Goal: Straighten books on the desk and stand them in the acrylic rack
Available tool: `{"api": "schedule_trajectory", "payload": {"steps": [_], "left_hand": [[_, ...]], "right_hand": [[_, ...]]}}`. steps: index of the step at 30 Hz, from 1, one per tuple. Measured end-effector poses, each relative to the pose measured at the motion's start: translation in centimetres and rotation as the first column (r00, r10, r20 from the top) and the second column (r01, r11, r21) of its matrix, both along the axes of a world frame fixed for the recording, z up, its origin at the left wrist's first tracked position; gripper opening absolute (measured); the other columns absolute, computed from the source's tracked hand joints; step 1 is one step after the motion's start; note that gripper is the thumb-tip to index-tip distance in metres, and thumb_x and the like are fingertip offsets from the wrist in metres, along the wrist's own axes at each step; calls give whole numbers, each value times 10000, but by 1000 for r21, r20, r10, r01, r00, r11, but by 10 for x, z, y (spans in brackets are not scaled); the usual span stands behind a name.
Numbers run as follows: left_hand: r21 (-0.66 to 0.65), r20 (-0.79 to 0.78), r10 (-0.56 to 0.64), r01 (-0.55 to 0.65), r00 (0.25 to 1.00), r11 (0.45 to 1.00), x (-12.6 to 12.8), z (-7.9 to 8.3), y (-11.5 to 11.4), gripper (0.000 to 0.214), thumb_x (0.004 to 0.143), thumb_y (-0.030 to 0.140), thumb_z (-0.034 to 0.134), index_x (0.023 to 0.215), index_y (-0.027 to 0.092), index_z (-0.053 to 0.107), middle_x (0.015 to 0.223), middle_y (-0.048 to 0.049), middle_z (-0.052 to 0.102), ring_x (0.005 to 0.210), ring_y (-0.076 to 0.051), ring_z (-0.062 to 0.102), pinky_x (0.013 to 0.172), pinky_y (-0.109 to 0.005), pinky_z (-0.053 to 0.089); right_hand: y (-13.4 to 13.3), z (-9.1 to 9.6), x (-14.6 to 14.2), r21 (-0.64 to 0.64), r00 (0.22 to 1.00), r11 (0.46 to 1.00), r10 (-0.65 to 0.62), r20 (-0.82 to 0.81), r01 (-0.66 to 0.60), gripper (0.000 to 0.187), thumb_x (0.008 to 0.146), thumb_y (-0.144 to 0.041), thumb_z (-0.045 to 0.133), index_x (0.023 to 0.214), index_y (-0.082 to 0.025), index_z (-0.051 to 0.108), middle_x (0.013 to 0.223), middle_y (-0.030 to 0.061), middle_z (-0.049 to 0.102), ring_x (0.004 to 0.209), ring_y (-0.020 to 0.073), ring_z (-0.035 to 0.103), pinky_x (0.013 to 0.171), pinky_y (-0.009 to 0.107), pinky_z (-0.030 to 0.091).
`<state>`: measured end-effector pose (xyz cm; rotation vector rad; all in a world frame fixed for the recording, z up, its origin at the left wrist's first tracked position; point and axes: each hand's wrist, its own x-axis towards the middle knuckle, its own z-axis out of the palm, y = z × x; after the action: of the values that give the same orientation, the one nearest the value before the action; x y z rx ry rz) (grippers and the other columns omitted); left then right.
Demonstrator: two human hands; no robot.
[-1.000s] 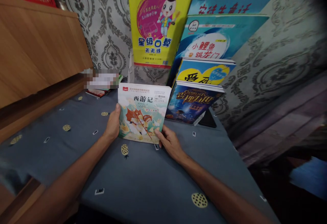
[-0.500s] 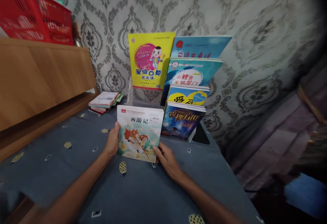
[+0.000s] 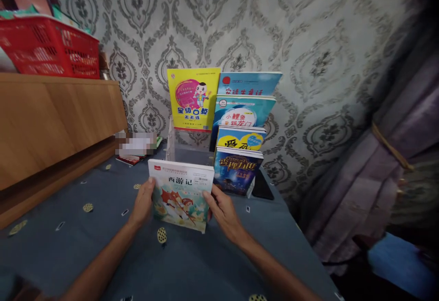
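Two hands [image 3: 142, 203] [image 3: 224, 212] clamp a book [image 3: 181, 200] — one at each side (cover showing).

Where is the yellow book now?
The yellow book stands just left of centre in the head view, behind the held book and left of the topmost blue book.

The white-topped book [image 3: 181, 200] being held up reads 西游记. Behind it, the yellow book [image 3: 192, 120] says 星级口算, with 天天练 underneath. Over to the right I make out 安徒生童话, partly covered, on the blue book [image 3: 270, 81]; 小鲤鱼跳龙门 on the teal book [image 3: 262, 109]; 爱 on the yellow-and-blue book [image 3: 224, 134]. The dark-blue book's [image 3: 236, 180] ornate gold title blurs.
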<state>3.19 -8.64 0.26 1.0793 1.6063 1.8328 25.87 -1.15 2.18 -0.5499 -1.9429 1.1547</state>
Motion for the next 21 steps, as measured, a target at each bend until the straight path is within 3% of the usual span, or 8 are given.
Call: {"api": "schedule_trajectory", "payload": {"steps": [4,7,11,15,18,21], "left_hand": [[-74,-190,-149,138,970,988,-4,14,-18,590,730,675,692,1021,161,690,1076,-107,763,1003,-294,699,882,-385,558],[-188,-308,-214,161,927,969,-11,22,-28,489,751,567,709,1042,176,677,1096,-105,759,990,-292,700,863,-396,562],[-261,-404,-255,157,879,953,-16,34,-37,432,795,575,641,985,191,696,1055,-99,764,941,-277,695,821,-382,558],[-243,-495,-164,45,853,969,-15,41,-45,413,801,604,599,819,197,669,800,-63,730,746,-231,657,675,-328,537],[-249,-482,-148,27,864,968,-12,39,-48,463,815,653,535,724,205,608,664,-36,650,634,-202,611,585,-303,505],[-270,-419,-183,70,889,960,-9,35,-48,532,830,703,474,776,195,620,692,-41,651,619,-194,601,575,-304,510]], "right_hand": [[0,1,1,48,1000,999,-1,11,1,458,981,-569,433,1039,-172,653,759,16,590,545,114,507,475,231,460],[-2,5,2,57,999,998,32,36,-34,433,986,-553,427,1013,-175,637,762,16,599,547,114,518,484,232,468],[-5,13,3,89,996,996,22,81,-30,389,988,-525,423,891,-185,585,746,13,592,547,115,534,496,235,466],[-8,18,4,134,995,991,-7,95,-5,363,992,-501,423,821,-201,535,717,2,573,569,124,558,528,241,478],[-10,16,5,162,996,987,-2,89,-13,358,995,-495,429,854,-194,562,737,9,591,583,130,578,552,252,489],[-11,13,5,128,995,990,41,88,-52,364,1001,-496,432,972,-179,609,753,10,615,548,119,566,537,251,486]]}}
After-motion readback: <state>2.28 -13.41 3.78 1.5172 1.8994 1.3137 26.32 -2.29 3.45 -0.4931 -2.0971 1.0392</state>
